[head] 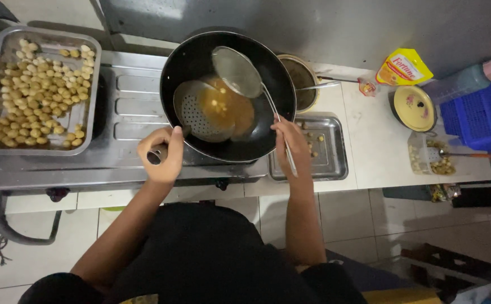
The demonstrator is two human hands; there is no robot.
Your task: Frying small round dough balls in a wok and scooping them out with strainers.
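A person's left hand (161,155) grips the dark handle of a perforated metal skimmer ladle (200,115), its bowl dipped into amber frying oil in a round black wok (226,95) on a steel gas stove (119,121). The right hand (291,143) is closed round the thin wire handle of a fine mesh strainer (237,70), which hangs tilted above the oil near the wok's far rim. A few pale fried balls (218,104) float between the two tools; the step in hand looks like scooping the last pieces out of the oil. Lifting them cleanly would call for bringing the ladle under the pieces and letting oil drain before moving off. To the left, a rectangular steel tray of golden fried balls (40,93) sits on the stove; right of the wok lies a small steel tray (324,149) on the white tiled table (369,152), near a yellow enamel lid (413,107) and a blue plastic basket (482,115).
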